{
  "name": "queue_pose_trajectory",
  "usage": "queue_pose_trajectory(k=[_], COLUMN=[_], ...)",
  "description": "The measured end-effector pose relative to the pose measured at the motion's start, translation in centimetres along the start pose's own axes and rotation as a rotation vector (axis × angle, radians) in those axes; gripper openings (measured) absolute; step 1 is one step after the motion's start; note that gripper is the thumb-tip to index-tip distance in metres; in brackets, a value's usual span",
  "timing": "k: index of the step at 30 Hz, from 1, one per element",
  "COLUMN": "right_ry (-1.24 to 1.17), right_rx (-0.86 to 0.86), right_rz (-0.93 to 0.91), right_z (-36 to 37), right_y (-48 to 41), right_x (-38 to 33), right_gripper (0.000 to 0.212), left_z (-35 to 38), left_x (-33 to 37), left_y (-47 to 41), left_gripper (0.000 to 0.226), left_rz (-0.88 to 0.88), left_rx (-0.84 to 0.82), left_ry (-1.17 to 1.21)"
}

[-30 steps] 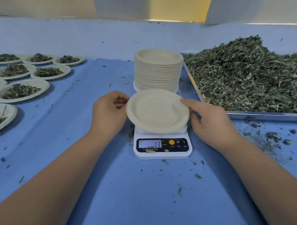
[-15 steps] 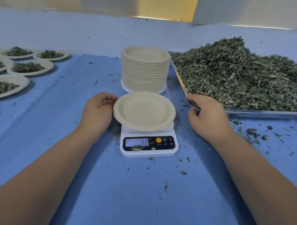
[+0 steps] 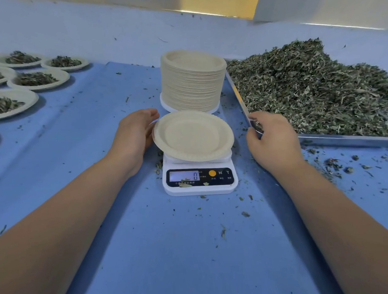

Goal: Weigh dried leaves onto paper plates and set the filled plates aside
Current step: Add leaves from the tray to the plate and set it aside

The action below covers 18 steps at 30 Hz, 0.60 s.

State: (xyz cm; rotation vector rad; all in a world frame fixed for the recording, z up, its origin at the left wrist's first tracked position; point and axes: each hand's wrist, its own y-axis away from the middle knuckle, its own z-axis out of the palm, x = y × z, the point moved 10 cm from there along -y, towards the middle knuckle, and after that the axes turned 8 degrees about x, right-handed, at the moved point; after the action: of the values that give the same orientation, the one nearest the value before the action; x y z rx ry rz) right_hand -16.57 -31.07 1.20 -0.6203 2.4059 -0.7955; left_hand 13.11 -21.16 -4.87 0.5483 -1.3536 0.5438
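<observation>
While the filled plates (image 3: 33, 98) sit in rows at the far left of the blue surface (image 3: 170, 246), well apart from the work, the left hand (image 3: 134, 135) rests beside the empty plate (image 3: 192, 136). Its fingers lie relaxed and nearly straight against the left rim, gripping nothing. That plate lies on the scale (image 3: 200, 188), just in front of the stack of spare plates (image 3: 192, 85). The display (image 3: 185, 175) now reads 0 where it showed 13 a moment ago, so I judge the plate's own weight is cancelled out and the scale is ready for leaves. The right hand (image 3: 274, 141) has left the plate's rim for the near corner of the metal tray (image 3: 342, 139). Its fingers curl over the edge into the dried leaves (image 3: 307, 94); whether they hold any yet I cannot tell. Nothing has been weighed onto this plate so far.
</observation>
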Motion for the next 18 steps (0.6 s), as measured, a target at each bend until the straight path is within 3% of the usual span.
queue_pose_trajectory(k=[3, 6, 10, 13, 18], right_ry=[0.121, 0.259, 0.394, 0.386, 0.283], right_rx=[0.033, -0.029, -0.402, -0.574, -0.351], right_rz=[0.01, 0.101, 0.388, 0.341, 0.266], right_z=[-0.4, -0.1, 2.4, 4.3, 3.8], right_y=[-0.6, -2.0, -3.9, -4.4, -4.8], right_x=[0.3, 2.2, 7.1, 6.6, 5.3], right_gripper=[0.035, 0.048, 0.069, 0.069, 0.067], left_z=[-0.1, -0.1, -0.3, -0.2, -0.3], left_x=[0.2, 0.3, 0.0, 0.0, 0.3], left_y=[0.1, 0.0, -0.2, -0.3, -0.2], left_gripper=[0.042, 0.04, 0.037, 0.038, 0.028], left_rz=[0.032, 0.052, 0.047, 0.058, 0.08], left_rx=[0.0, 0.008, 0.03, 0.029, 0.056], left_ry=[-0.086, -0.11, -0.105, -0.098, -0.128])
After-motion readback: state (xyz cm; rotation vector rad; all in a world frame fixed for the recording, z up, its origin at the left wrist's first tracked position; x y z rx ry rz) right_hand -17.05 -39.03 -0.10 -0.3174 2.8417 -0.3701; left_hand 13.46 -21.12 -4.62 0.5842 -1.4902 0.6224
